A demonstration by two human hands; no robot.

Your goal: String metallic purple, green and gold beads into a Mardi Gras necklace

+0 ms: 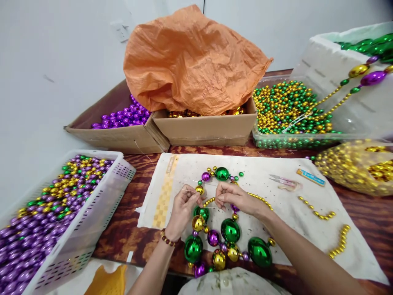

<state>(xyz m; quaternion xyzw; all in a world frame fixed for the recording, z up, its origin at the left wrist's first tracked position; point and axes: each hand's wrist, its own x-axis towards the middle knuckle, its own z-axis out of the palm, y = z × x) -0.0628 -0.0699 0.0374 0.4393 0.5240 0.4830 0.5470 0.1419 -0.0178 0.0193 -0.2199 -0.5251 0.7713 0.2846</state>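
Over the white cloth (181, 168), my left hand (186, 201) pinches a thin pale thread near the gold bead string (209, 200). My right hand (229, 196) is a short way to the right, its fingers pressed together at the thread's other side; the thread is too fine to follow fully. Around and below both hands lies a strand of large beads, with a green ball (230, 230), a purple ball (213, 237) and a gold ball (219, 259). Another green ball (259, 251) lies near my right forearm. Short gold bead pieces (340, 241) rest on the cloth's right side.
A white basket of mixed beads (118, 164) stands at left. Behind are a box of purple beads (123, 137), an orange sack (196, 61) over another box, and a clear bin (276, 141). Tweezers (284, 181) and a blue-orange packet (310, 177) lie right.
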